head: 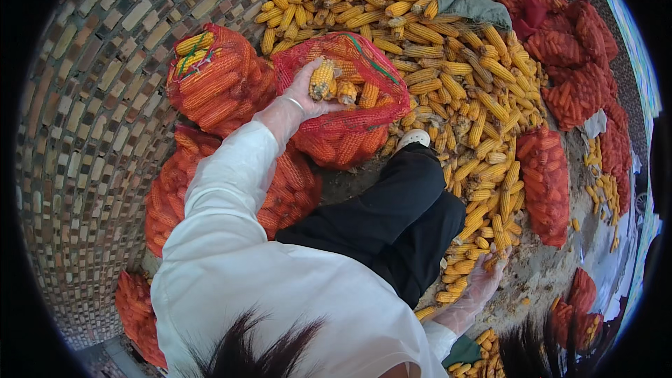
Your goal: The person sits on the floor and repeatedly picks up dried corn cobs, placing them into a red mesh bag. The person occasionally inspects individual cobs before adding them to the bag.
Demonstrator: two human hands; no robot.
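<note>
My left hand (302, 92), in a clear plastic glove, is over the mouth of an open red mesh bag (341, 128). It holds a yellow corn cob (321, 80), and a second, stubby cob (346, 93) lies by its fingers. More cobs fill the bag, and a green drawstring (370, 58) runs along its rim. Low on the right, my right hand (491, 273), also gloved, reaches to the edge of the corn pile (475, 110). Its fingers close around a cob (490, 261), partly hidden by the hand.
Full mesh bags of corn (220, 89) stand along the brick wall (105, 115) at left. Another full bag (543, 186) lies right of the pile, with several more bags (575, 68) beyond. Green cloth (470, 0) covers part of the heap. My shoe (413, 138) touches its edge.
</note>
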